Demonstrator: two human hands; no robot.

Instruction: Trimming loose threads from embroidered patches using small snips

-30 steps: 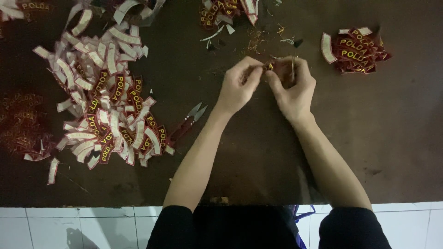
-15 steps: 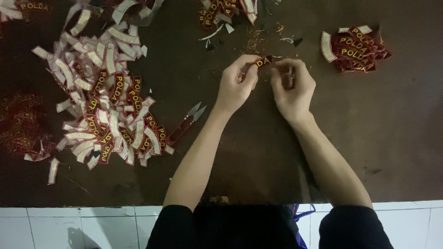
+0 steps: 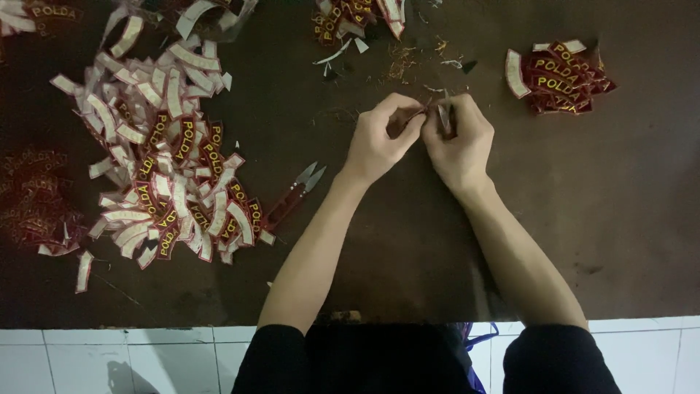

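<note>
My left hand and my right hand meet over the dark brown table. Together they pinch a small curved maroon patch with yellow embroidery. The right hand also grips a small thread snipper, mostly hidden by its fingers. A second red-handled snipper lies on the table left of my left forearm. A big heap of patches, some face up and some showing white backs, covers the left side.
A small stack of patches sits at the far right. More patches lie at the top centre, with thread scraps below them. A dim pile lies at the far left. White tiles border the table's near edge.
Both hands have drawn closer together over the patch. The patch, held up between the thumbs a moment ago, is now tucked between the fingers.
</note>
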